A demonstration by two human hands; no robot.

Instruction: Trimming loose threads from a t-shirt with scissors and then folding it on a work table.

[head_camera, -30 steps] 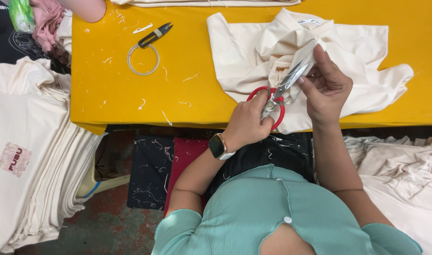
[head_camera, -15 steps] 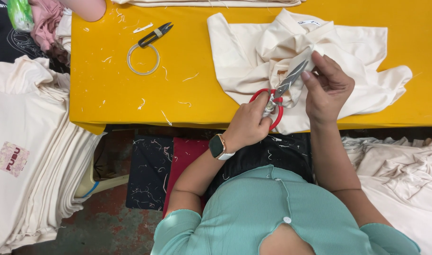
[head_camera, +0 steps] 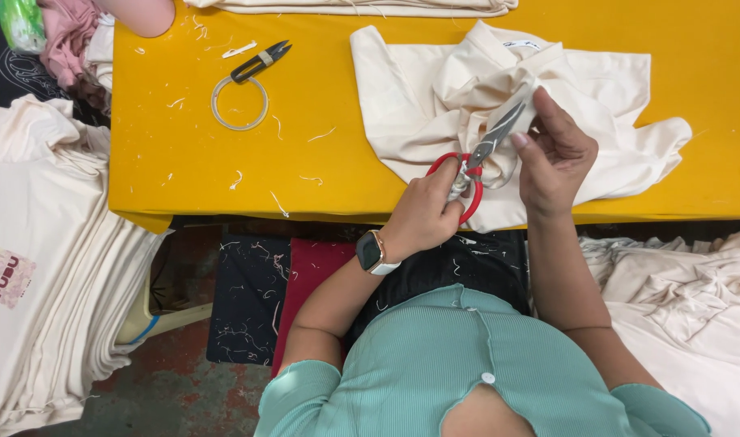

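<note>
Pink square print label (head_camera: 6, 276) on top cream shirt of stack (head_camera: 54, 267), far left. Small white neck label (head_camera: 518, 45) on cream garment (head_camera: 435, 97) on yellow table (head_camera: 305, 162). Smartwatch screen (head_camera: 369, 250): dark, squarish, at table's near edge.

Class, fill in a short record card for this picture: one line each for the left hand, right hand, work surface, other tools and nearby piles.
Left hand: grips the red-handled scissors, blades pointing up into the cloth
Right hand: pinches a fold of the cream garment
Work surface: yellow table, strewn with thread scraps
Other tools: black thread snips and a ring, unheld
Nearby piles: stacked cream garments beside the table
</note>
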